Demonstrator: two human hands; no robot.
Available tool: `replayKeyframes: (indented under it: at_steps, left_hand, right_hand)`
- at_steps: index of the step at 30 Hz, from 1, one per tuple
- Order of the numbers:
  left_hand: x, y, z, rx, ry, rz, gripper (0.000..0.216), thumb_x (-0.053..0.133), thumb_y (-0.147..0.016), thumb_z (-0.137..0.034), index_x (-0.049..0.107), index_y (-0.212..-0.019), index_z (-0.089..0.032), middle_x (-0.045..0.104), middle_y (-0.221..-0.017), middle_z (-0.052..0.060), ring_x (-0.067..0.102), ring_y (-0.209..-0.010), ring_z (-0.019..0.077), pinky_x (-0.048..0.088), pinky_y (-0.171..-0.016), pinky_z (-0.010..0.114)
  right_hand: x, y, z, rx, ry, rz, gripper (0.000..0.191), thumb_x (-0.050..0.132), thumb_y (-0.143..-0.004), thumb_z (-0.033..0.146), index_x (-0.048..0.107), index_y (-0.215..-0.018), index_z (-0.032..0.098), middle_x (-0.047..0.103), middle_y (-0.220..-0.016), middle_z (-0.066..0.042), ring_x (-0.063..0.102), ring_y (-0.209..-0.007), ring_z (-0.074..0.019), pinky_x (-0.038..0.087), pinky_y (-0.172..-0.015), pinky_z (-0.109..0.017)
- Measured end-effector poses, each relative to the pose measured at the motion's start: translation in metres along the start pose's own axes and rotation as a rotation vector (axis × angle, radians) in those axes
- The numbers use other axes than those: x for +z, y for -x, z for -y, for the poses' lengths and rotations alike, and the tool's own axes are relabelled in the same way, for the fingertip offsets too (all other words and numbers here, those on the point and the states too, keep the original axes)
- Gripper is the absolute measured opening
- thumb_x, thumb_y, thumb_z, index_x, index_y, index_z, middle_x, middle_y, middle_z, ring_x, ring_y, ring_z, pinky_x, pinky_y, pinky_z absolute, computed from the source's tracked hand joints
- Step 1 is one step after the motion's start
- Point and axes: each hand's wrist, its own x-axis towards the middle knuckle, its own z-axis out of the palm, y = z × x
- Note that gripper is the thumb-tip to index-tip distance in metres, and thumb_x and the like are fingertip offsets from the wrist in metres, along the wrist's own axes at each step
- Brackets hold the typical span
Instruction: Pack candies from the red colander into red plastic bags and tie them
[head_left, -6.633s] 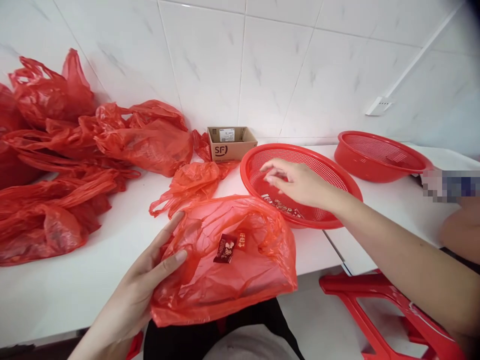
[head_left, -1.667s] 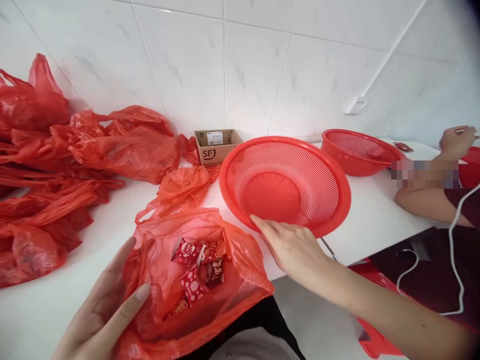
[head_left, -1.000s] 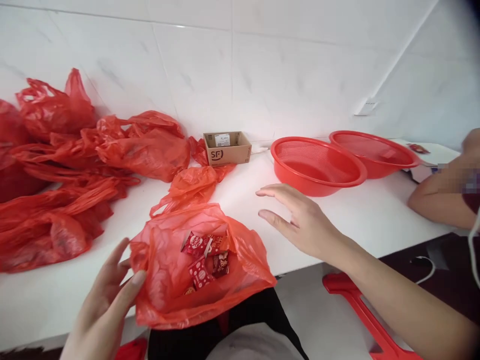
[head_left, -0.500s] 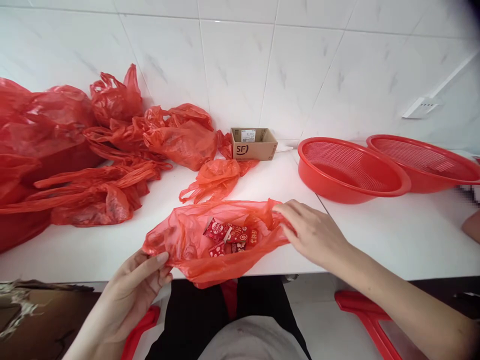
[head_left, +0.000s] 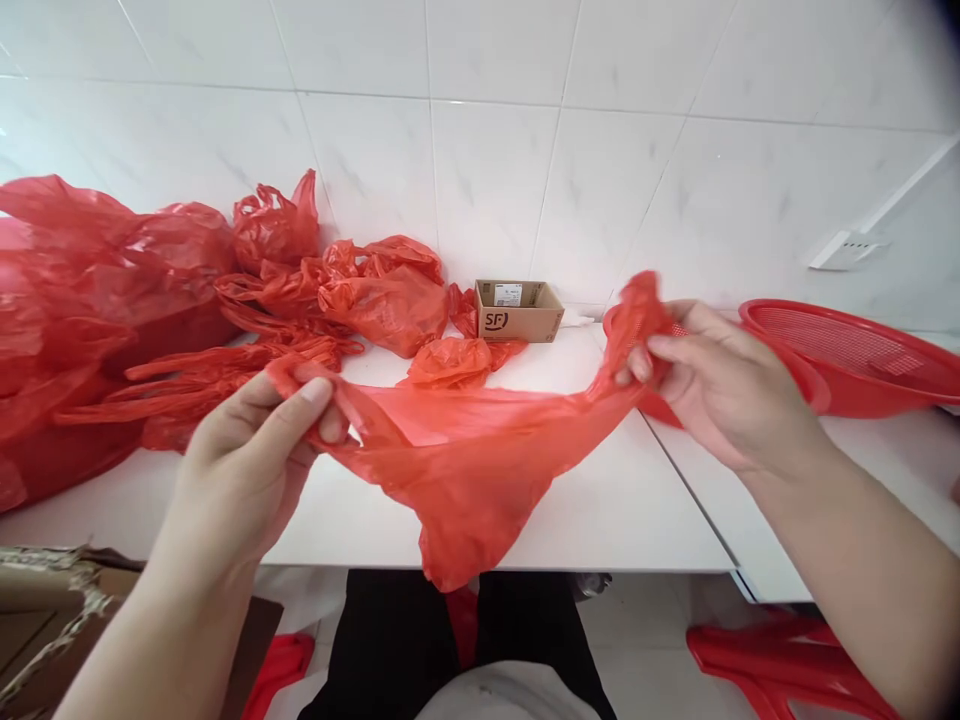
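Red plastic bag (head_left: 487, 480), centre of the frame, stretched between the left hand (head_left: 244, 455) and right hand (head_left: 739, 395) — fingers of each pinching one end. Likely light, limp, slippery and easily torn — best held by its gathered upper ends.

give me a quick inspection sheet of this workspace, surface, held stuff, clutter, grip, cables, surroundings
Surface: white table, with a seam towards the right.
Held item: red bag, stretched sideways, its middle sagging; contents hidden.
Clutter: heaped bags at left, open SF box near the wall, two red baskets at right.
Grip: left hand has one end of the red bag, right hand the other.
Cables: nothing seen loose; white trunking on the wall.
Surroundings: torn-edged carton at lower left, red stool at lower right.
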Motion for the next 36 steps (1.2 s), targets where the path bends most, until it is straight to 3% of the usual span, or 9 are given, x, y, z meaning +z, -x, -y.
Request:
replayKeyframes:
  at_steps: [2, 5, 12, 16, 20, 24, 29, 32, 36]
  left_hand:
    - [0.002, -0.007, -0.003, -0.01, -0.027, 0.042, 0.02, 0.074, -0.078, -0.031, 0.061, -0.07, -0.019, 0.05, -0.054, -0.005, 0.046, -0.053, 0.0073, 0.043, -0.053, 0.016]
    - [0.004, -0.012, -0.008, -0.006, -0.058, 0.069, 0.015, 0.07, -0.082, -0.029, 0.061, -0.076, -0.018, 0.045, -0.055, -0.005, 0.044, -0.055, 0.0077, 0.042, -0.056, 0.017]
    - [0.009, -0.016, -0.012, -0.067, -0.032, 0.129, 0.018, 0.07, -0.081, -0.033, 0.062, -0.076, -0.018, 0.038, -0.058, -0.005, 0.037, -0.054, 0.0082, 0.038, -0.052, 0.019]
    - [0.009, -0.015, -0.009, -0.048, -0.044, 0.141, 0.026, 0.067, -0.084, -0.031, 0.055, -0.066, -0.017, 0.037, -0.06, -0.003, 0.034, -0.058, 0.0088, 0.033, -0.051, 0.02]
    - [0.008, -0.013, -0.008, -0.049, -0.037, 0.142, 0.026, 0.065, -0.086, -0.03, 0.053, -0.067, -0.017, 0.034, -0.061, -0.004, 0.032, -0.058, 0.0091, 0.03, -0.051, 0.021]
    - [0.008, -0.015, -0.007, -0.053, -0.024, 0.125, 0.022, 0.065, -0.085, -0.028, 0.056, -0.069, -0.017, 0.034, -0.06, -0.004, 0.031, -0.057, 0.0087, 0.03, -0.05, 0.02]
    - [0.008, -0.02, 0.002, -0.055, 0.058, 0.05, 0.003, 0.065, -0.083, -0.019, 0.064, -0.084, -0.016, 0.037, -0.06, -0.004, 0.032, -0.057, 0.008, 0.032, -0.052, 0.017]
    - [0.007, -0.021, 0.008, -0.069, 0.062, 0.033, 0.002, 0.065, -0.083, -0.018, 0.064, -0.083, -0.016, 0.04, -0.059, -0.004, 0.034, -0.057, 0.0082, 0.032, -0.052, 0.017]
    - [0.007, -0.02, 0.014, -0.073, 0.06, 0.043, 0.006, 0.065, -0.083, -0.02, 0.062, -0.078, -0.017, 0.04, -0.057, -0.005, 0.034, -0.055, 0.0082, 0.031, -0.05, 0.017]
  right_hand:
    - [-0.002, -0.002, 0.006, 0.056, -0.08, 0.031, 0.013, 0.054, -0.078, 0.014, 0.058, -0.087, 0.023, 0.054, -0.069, 0.004, 0.055, -0.065, -0.0127, 0.049, -0.063, -0.028]
    - [-0.005, -0.003, 0.012, 0.023, -0.088, -0.03, 0.021, 0.055, -0.075, 0.014, 0.059, -0.092, 0.025, 0.053, -0.072, 0.003, 0.054, -0.064, -0.0129, 0.048, -0.058, -0.027]
    - [-0.006, 0.005, 0.021, 0.029, -0.006, -0.026, 0.026, 0.053, -0.075, 0.023, 0.056, -0.1, 0.029, 0.057, -0.073, 0.001, 0.056, -0.062, -0.0165, 0.049, -0.063, -0.035]
    - [-0.01, 0.011, 0.022, 0.034, 0.07, -0.016, 0.041, 0.055, -0.076, 0.031, 0.054, -0.116, 0.034, 0.066, -0.094, -0.001, 0.05, -0.05, -0.0123, 0.047, -0.054, -0.033]
    - [-0.012, 0.012, 0.015, -0.004, 0.145, 0.017, 0.056, 0.062, -0.075, 0.029, 0.048, -0.128, 0.041, 0.065, -0.108, 0.0, 0.044, -0.043, -0.0077, 0.044, -0.044, -0.028]
    - [-0.012, 0.011, 0.004, -0.136, 0.198, -0.059, 0.055, 0.062, -0.077, 0.024, 0.047, -0.127, 0.04, 0.06, -0.125, -0.001, 0.064, -0.07, -0.0141, 0.052, -0.056, -0.03]
    - [-0.011, 0.012, -0.007, -0.348, 0.17, -0.201, 0.056, 0.061, -0.08, 0.018, 0.042, -0.127, 0.041, 0.047, -0.144, -0.001, 0.06, -0.108, -0.0188, 0.053, -0.076, -0.034]
    - [-0.012, 0.013, -0.01, -0.368, 0.222, -0.237, 0.057, 0.059, -0.08, 0.017, 0.041, -0.128, 0.041, 0.044, -0.147, -0.002, 0.059, -0.112, -0.0197, 0.052, -0.079, -0.036]
    - [-0.014, 0.014, -0.013, -0.372, 0.252, -0.22, 0.056, 0.059, -0.079, 0.017, 0.041, -0.127, 0.041, 0.046, -0.146, -0.003, 0.061, -0.106, -0.0201, 0.052, -0.072, -0.034]
